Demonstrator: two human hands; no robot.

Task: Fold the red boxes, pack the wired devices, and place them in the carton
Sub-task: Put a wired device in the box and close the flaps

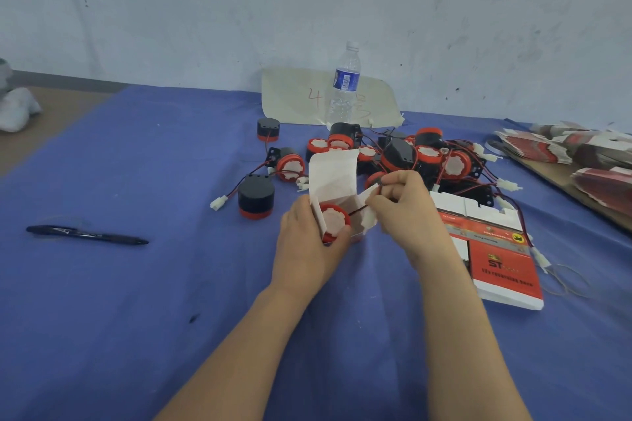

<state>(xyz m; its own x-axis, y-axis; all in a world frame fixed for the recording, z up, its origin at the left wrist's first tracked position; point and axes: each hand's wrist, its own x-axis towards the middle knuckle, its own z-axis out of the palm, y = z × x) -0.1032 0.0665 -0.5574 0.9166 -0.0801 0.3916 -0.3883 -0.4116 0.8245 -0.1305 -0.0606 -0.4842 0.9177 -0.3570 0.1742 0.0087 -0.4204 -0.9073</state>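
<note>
Red box point(333, 178): near the middle of the table, just in front of the device pile, over the blue cloth point(136, 284). Resting on it or lifted, cannot tell. Top flap raised, white inside facing the camera. Wired device point(333, 223) seated in the open mouth, red-rimmed white face outward, thin wire leading off to the right.

Left hand point(307, 246): wrapped round the box's left side and underside, fingers curled on it, thumb at the front beside the device.

Right hand point(408, 203): fingers bent close together, tips pinched on the white side flap at the box's right. Whether also on the wire, cannot tell.

Pile of wired devices point(413, 155): black bodies, red caps, red-and-black leads with white plugs, heaped centre-right toward the far edge. Three loose ones left of the pile, one point(255, 197) standing cap-down, nearest the left hand.

Flat red boxes point(496, 249): short stack on the cloth just right of the right wrist, printed side up. More flattened boxes point(581, 150) in fanned stacks on a brown board at the right edge.

Water bottle point(344, 85): upright at the far edge, before a pale sheet point(297, 96) marked with a red 4 and propped against the wall. Pen point(85, 234): lying alone toward the left edge.

Room: pale wall point(171, 10), scuffed and spotted. Bare brown tabletop at the far left corner beyond the cloth, white bundle point(15, 109) on it.
</note>
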